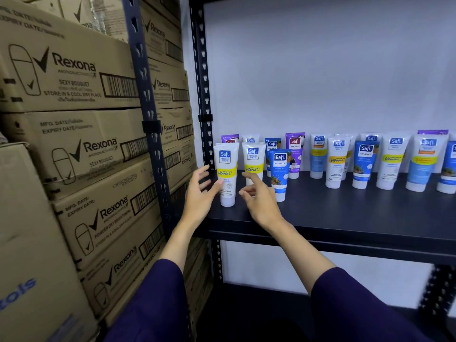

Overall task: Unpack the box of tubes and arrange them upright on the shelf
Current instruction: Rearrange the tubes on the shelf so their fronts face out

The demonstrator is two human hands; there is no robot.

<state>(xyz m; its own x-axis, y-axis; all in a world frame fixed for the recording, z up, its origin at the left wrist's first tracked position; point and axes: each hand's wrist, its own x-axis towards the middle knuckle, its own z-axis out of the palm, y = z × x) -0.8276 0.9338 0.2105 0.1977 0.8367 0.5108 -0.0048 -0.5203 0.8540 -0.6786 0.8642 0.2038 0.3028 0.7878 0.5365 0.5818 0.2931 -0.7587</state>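
Flanking a white Vitamin C tube (227,174) standing cap-down at the shelf (345,218) front, the left hand (199,193) and right hand (259,196) hover with fingers spread, gripping nothing. The right hand hides a second white tube's (253,159) base. Some sixteen upright tubes show; the rightmost are cut off. Stacked Rexona cartons (74,134) stay closed.

A dark metal shelf (345,218) against a pale wall carries a run of tubes standing upright on their caps. At its left end stand two white Vitamin C tubes (227,174) side by side near the front edge, a blue Naturals tube (280,174) just right of them, and purple and white ones behind. Further right, white, blue and light-blue tubes (365,164) stand in loose rows towards the back
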